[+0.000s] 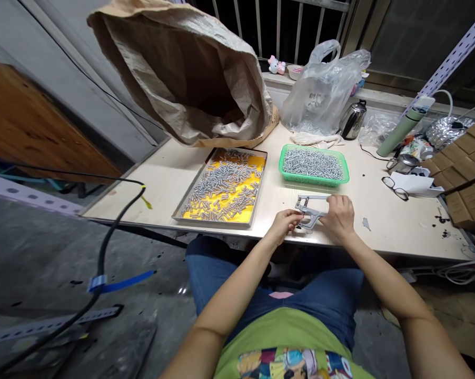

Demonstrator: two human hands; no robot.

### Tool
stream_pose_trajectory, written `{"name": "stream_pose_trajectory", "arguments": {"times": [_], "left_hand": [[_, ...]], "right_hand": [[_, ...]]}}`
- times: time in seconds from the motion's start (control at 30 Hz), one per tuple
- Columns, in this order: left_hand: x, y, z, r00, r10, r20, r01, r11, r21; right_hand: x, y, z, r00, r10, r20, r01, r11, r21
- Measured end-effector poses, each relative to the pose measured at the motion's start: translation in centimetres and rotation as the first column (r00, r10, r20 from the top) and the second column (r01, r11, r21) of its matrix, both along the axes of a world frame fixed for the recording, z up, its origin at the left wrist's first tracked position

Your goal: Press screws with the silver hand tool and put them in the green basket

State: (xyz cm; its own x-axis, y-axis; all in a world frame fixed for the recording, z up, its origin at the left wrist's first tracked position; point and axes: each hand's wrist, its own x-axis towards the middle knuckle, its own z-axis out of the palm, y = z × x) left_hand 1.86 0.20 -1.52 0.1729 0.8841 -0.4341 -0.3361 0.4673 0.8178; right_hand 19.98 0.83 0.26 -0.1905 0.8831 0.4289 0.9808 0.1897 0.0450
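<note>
Close to the table's front edge, my right hand (339,215) is wrapped round the handles of grey metal snap-fastener pliers (310,217), which show a spring between their arms. My left hand (285,225) is closed in a pinch at the jaw end of the pliers; what its fingertips hold is too small to make out. Left of the hands lies a shallow tray (247,223) with a yellow bottom, strewn with small metal screw-like pieces (225,181). Behind the pliers stands a green plastic basket (320,182) heaped with similar metal pieces (312,162).
A large open paper sack (182,79) leans behind the tray. At the back are a clear plastic bag (316,95), a metal jug (354,120) and a green tube-shaped bottle (401,130). Glasses (395,188) and stacked cardboard boxes (468,176) lie right. A black cable (103,247) hangs left.
</note>
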Motion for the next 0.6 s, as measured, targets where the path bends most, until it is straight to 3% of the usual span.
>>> {"name": "stream_pose_trajectory", "arguments": {"times": [0.13,0.27,0.4,0.6], "left_hand": [[-0.5,-0.3,0.6,0.997,0.044,0.063,-0.042,0.998,-0.037],[-0.6,-0.7,1.4,0.998,-0.044,0.047,0.047,0.998,-0.05],[-0.6,-0.5,1.6,0.997,-0.06,0.052,0.063,0.997,-0.046],[0.0,-0.3,0.5,0.999,-0.047,-0.022,0.047,0.999,-0.01]], "right_hand": [[-0.3,0.7,0.6,0.99,0.025,0.142,0.004,0.979,-0.204],[-0.9,1.2,0.7,0.975,0.063,0.215,0.009,0.948,-0.319],[-1.1,1.4,0.9,0.976,0.049,0.212,0.009,0.963,-0.269],[-0.3,1.3,0.5,0.987,0.099,0.129,-0.103,0.994,0.028]]}}
